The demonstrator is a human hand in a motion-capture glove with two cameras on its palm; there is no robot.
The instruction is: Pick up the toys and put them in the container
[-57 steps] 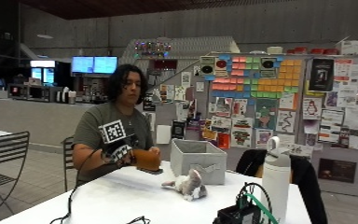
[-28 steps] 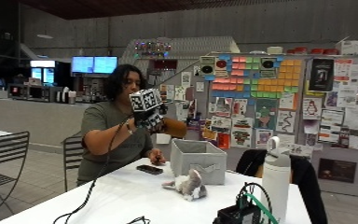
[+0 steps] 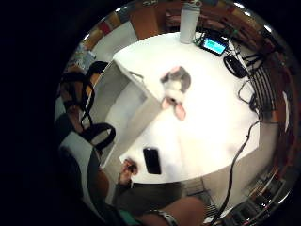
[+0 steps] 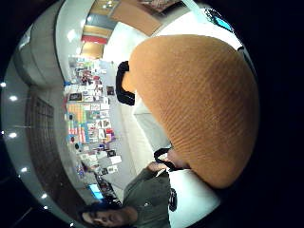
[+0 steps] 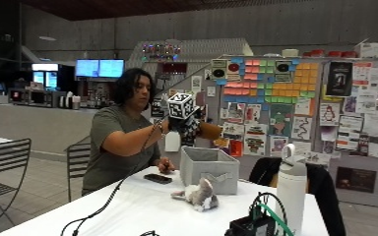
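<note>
I'm seeing the right hand [image 5: 188, 129] holding the orange toy [image 5: 209, 131], fingers curled around it, above the grey container [image 5: 208, 169]; grey plush toy [image 5: 197, 195] is lying on the desk [image 5: 143, 209] at the container's 6 o'clock.

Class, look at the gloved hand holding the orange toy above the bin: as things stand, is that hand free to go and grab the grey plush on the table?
Probably not yet. The gloved hand already holds the orange toy above the bin. The grey plush lies unobstructed on the table.
</note>
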